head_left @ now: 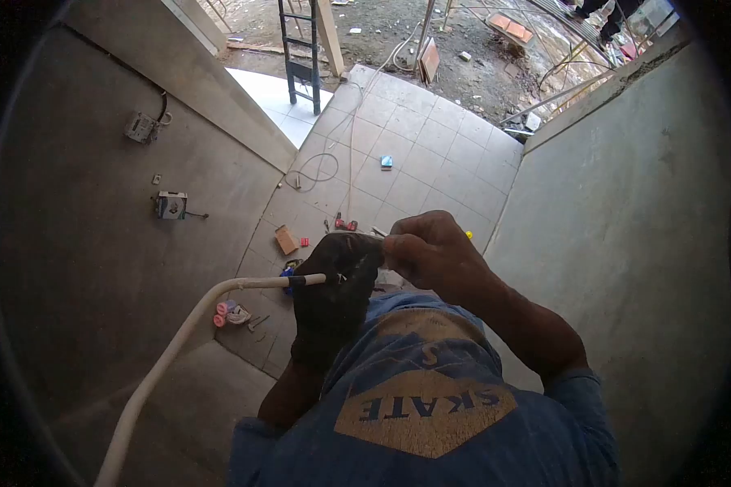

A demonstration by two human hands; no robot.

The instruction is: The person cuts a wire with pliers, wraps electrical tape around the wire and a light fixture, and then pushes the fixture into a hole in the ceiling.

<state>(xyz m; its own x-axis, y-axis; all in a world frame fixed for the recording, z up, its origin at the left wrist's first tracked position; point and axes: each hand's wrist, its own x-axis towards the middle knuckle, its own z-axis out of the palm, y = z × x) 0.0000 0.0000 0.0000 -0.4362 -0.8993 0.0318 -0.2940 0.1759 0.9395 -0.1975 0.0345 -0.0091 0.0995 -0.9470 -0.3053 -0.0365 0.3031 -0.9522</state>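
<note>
A thick cream-coloured cable or hose [170,349] curves up from the lower left, with a black band [308,280] near its end. My left hand [333,284], which looks covered by a dark glove, is closed around that end; small pale strands show by the palm. My right hand [432,252] is closed in a pinch, its fingertips meeting those of my left hand. A thin pale strip shows between the two hands, but what the right fingers grip is mostly hidden.
Below lie a red tool [345,222], a cardboard box [286,239], pink rolls [221,315] and a small blue box [386,163]. Electrical boxes [171,206] are on the left wall. A ladder [303,57] stands by the doorway. A person's leg [612,24] shows outside.
</note>
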